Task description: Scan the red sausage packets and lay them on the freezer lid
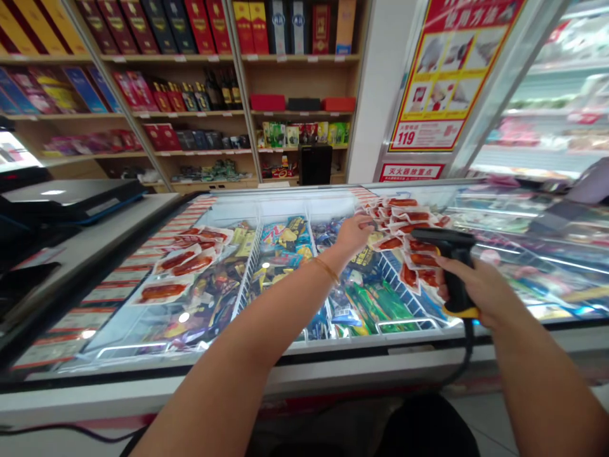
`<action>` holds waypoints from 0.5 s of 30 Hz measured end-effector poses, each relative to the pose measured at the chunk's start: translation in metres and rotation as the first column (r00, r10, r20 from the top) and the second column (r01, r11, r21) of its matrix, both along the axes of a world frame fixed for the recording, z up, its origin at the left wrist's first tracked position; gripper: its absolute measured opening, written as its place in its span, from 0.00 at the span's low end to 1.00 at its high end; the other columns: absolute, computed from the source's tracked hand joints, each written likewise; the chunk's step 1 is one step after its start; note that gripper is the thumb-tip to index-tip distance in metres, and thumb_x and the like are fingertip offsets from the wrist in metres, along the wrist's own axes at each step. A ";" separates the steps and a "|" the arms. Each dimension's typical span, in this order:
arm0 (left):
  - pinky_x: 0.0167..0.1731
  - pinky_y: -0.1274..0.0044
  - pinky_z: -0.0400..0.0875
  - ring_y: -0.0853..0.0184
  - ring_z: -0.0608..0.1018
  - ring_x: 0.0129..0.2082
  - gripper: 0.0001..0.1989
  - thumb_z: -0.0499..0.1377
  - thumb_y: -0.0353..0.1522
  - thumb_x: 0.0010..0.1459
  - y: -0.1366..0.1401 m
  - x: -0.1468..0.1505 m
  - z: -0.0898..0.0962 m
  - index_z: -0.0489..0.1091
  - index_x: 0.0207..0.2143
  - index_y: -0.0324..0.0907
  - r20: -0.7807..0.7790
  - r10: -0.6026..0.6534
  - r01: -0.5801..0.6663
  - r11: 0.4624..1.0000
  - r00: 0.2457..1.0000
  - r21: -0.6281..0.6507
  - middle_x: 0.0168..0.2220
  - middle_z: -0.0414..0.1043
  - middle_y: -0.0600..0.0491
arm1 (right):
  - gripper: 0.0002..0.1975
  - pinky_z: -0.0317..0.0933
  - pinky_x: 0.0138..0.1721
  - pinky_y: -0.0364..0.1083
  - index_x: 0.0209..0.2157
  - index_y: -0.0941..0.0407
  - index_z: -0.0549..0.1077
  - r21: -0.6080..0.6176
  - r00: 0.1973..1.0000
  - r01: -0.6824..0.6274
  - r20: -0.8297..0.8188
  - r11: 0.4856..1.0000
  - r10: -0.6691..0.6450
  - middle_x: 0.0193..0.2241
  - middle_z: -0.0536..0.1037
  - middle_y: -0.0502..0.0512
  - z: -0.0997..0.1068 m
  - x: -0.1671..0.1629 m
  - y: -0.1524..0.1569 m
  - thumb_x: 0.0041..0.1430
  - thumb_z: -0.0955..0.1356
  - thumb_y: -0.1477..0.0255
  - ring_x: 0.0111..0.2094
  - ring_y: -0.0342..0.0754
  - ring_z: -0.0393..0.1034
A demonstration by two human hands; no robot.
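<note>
Stretched forward over the glass top of a chest freezer, my left hand (354,233) has its fingers curled at the left edge of a pile of sealed sausage packets (419,259). It appears to pinch one clear packet there; the fingertips are partly hidden and blurred. My right hand (469,289) is wrapped around the grip of a black and yellow barcode scanner (457,270). The scanner's head points left over the pile, and its cable hangs down. A smaller group of sausage packets (188,257) lies apart on the left of the glass.
Under the freezer glass (157,330), white wire baskets (247,273) hold colourful frozen packs. A counter with dark equipment (80,197) stands at left. Shelves (304,57) of boxes and bottles line the back. A lit display (547,247) is at right; the freezer's front edge (304,374) lies before me.
</note>
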State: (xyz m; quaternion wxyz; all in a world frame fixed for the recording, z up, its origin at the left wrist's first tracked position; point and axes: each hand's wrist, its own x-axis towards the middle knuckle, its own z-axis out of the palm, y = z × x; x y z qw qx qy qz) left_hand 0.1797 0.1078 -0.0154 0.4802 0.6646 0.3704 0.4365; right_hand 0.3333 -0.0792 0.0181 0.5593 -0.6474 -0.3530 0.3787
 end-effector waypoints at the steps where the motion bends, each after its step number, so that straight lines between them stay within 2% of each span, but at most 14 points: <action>1: 0.50 0.66 0.71 0.59 0.78 0.44 0.17 0.59 0.29 0.56 -0.001 -0.020 0.005 0.75 0.48 0.38 -0.032 0.034 -0.034 0.999 0.999 0.016 0.44 0.77 0.43 | 0.11 0.59 0.14 0.44 0.25 0.55 0.69 0.017 0.999 -0.038 0.001 0.999 0.038 0.17 0.71 0.52 0.001 -0.007 0.005 0.52 0.72 0.66 0.14 0.44 0.65; 4: 0.50 0.68 0.71 0.59 0.78 0.44 0.16 0.60 0.27 0.54 -0.003 -0.090 0.018 0.76 0.45 0.38 -0.169 0.171 -0.154 0.982 0.971 0.109 0.43 0.78 0.44 | 0.12 0.60 0.14 0.43 0.27 0.55 0.68 0.032 0.987 -0.158 0.011 0.987 0.158 0.17 0.71 0.50 0.006 -0.034 0.023 0.49 0.74 0.65 0.14 0.44 0.65; 7: 0.51 0.68 0.69 0.56 0.77 0.46 0.16 0.60 0.27 0.53 -0.003 -0.165 0.029 0.76 0.46 0.37 -0.360 0.332 -0.251 0.934 0.872 0.254 0.45 0.77 0.42 | 0.13 0.60 0.13 0.42 0.29 0.55 0.67 0.047 0.976 -0.216 0.033 0.975 0.214 0.17 0.71 0.48 0.014 -0.071 0.042 0.48 0.74 0.65 0.13 0.43 0.65; 9: 0.54 0.67 0.66 0.54 0.75 0.50 0.19 0.58 0.26 0.54 -0.001 -0.213 0.036 0.74 0.49 0.37 -0.478 0.490 -0.336 0.864 0.729 0.374 0.50 0.73 0.40 | 0.13 0.59 0.12 0.41 0.31 0.55 0.68 0.076 0.963 -0.268 0.038 0.960 0.266 0.17 0.70 0.47 0.021 -0.099 0.054 0.49 0.74 0.65 0.13 0.43 0.64; 11: 0.55 0.64 0.65 0.52 0.73 0.53 0.23 0.59 0.24 0.52 0.001 -0.259 0.042 0.72 0.52 0.39 -0.572 0.616 -0.409 0.788 0.542 0.461 0.53 0.69 0.38 | 0.13 0.57 0.12 0.41 0.32 0.54 0.67 0.094 0.943 -0.333 0.040 0.938 0.331 0.16 0.70 0.47 0.027 -0.126 0.063 0.49 0.74 0.65 0.12 0.43 0.64; 13: 0.56 0.61 0.63 0.50 0.70 0.55 0.25 0.62 0.25 0.50 0.002 -0.299 0.046 0.69 0.53 0.39 -0.633 0.675 -0.439 0.733 0.379 0.519 0.54 0.68 0.38 | 0.13 0.56 0.11 0.41 0.31 0.55 0.67 0.086 0.920 -0.392 0.024 0.916 0.391 0.15 0.69 0.46 0.031 -0.149 0.071 0.50 0.73 0.66 0.12 0.42 0.63; 14: 0.56 0.60 0.63 0.49 0.69 0.56 0.26 0.63 0.26 0.49 0.002 -0.317 0.048 0.69 0.52 0.38 -0.661 0.681 -0.437 0.722 0.315 0.537 0.53 0.68 0.37 | 0.13 0.56 0.11 0.41 0.31 0.55 0.66 0.081 0.909 -0.416 0.011 0.906 0.416 0.15 0.68 0.46 0.030 -0.158 0.074 0.50 0.73 0.66 0.11 0.42 0.63; 15: 0.55 0.58 0.62 0.47 0.68 0.56 0.25 0.65 0.26 0.48 0.002 -0.334 0.049 0.69 0.50 0.36 -0.668 0.684 -0.447 0.715 0.292 0.537 0.53 0.68 0.35 | 0.12 0.56 0.11 0.41 0.31 0.55 0.66 0.080 0.899 -0.437 -0.003 0.896 0.439 0.15 0.68 0.46 0.029 -0.166 0.076 0.50 0.73 0.66 0.11 0.42 0.62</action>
